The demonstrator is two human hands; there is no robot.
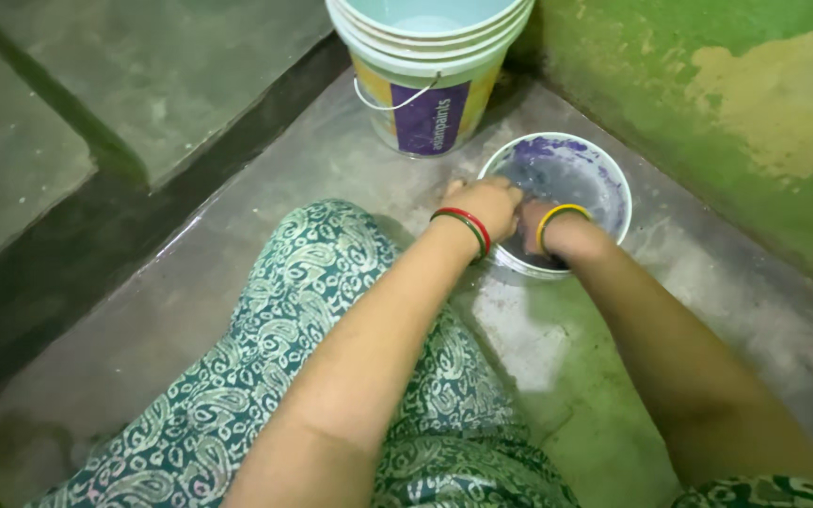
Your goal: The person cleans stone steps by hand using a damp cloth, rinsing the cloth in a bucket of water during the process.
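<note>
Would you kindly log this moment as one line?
left hand on small white bucket rim | right hand inside it | large bucket behind

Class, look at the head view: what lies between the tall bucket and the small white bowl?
Only bare wet floor lies between the tall bucket and the small white bowl; they stand apart.

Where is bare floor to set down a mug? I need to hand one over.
Bare floor lies between the patterned knee and right forearm, and right of the small bowl toward the green wall. It is crowded where both hands meet the bowl beside the paint bucket.
</note>
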